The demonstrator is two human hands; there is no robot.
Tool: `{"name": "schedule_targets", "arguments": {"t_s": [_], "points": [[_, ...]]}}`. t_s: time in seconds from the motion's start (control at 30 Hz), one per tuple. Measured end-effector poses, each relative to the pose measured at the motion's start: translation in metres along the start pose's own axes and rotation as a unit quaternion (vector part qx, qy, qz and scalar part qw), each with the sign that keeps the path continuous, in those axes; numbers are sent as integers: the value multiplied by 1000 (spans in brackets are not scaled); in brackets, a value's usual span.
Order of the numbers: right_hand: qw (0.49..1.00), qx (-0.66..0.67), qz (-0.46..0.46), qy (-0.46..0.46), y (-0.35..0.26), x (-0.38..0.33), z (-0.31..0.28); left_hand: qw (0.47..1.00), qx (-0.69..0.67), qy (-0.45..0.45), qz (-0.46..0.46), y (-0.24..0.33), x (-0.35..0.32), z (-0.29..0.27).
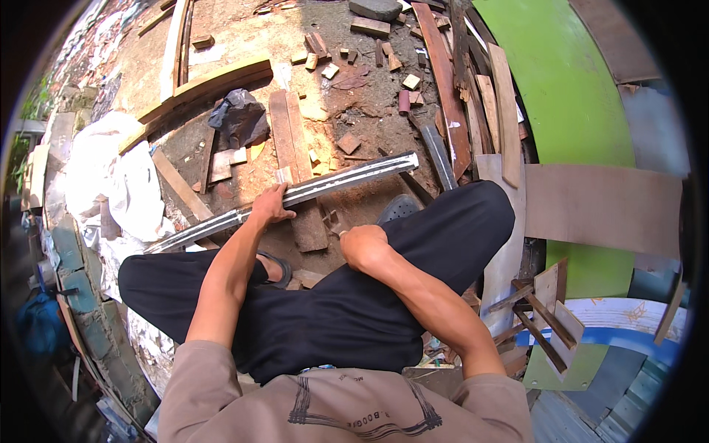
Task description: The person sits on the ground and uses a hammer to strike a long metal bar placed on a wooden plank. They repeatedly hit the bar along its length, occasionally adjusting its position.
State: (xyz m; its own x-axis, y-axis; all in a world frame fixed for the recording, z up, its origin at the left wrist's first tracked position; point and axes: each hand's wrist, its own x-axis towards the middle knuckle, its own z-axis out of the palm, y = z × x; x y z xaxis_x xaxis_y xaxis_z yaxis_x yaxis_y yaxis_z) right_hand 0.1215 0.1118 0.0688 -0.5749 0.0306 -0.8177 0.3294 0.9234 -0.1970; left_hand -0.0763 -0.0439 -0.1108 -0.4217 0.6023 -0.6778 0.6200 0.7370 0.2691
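A: Two hands in view, one long grey metal strip. The strip runs across the ground from lower left to upper right, in front of the crouching person's knees, lying over a dark wooden plank.

B: Left hand?

A: Left hand rests on the strip near its middle, fingers spread and curled over its near edge, pressing it down.

B: And the right?

A: Right hand is closed into a fist just below the strip. A small dark tool pokes out of it toward the strip; too small to tell what kind. Whether its tip touches the strip, I cannot tell.

B: What's hidden?

A: The strip's left end passes behind the left knee. One sandalled foot shows between the legs; a grey shoe is half covered by the right leg.

B: Counts around them?

A: One black crumpled bag, one white sheet at left, one green curved panel at right. Small wood offcuts lie scattered on the dirt, more than ten; the far ones blur together.
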Motion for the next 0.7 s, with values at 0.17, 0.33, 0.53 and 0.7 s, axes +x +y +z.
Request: {"name": "schedule_targets", "arguments": {"t_s": [0.17,0.33,0.53,0.7], "points": [[998,-3,-56,19,-6,-2,-15,1000,14,9,-7,-6,-11,7],[998,45,-31,43,3,-6,-17,994,43,101,6,19,6,27],[998,50,28,35,19,-7,-12,981,112,110,118,83,24,34],[997,43,58,-8,35,-7,-3,987,62,111,98,108,18,38]]}}
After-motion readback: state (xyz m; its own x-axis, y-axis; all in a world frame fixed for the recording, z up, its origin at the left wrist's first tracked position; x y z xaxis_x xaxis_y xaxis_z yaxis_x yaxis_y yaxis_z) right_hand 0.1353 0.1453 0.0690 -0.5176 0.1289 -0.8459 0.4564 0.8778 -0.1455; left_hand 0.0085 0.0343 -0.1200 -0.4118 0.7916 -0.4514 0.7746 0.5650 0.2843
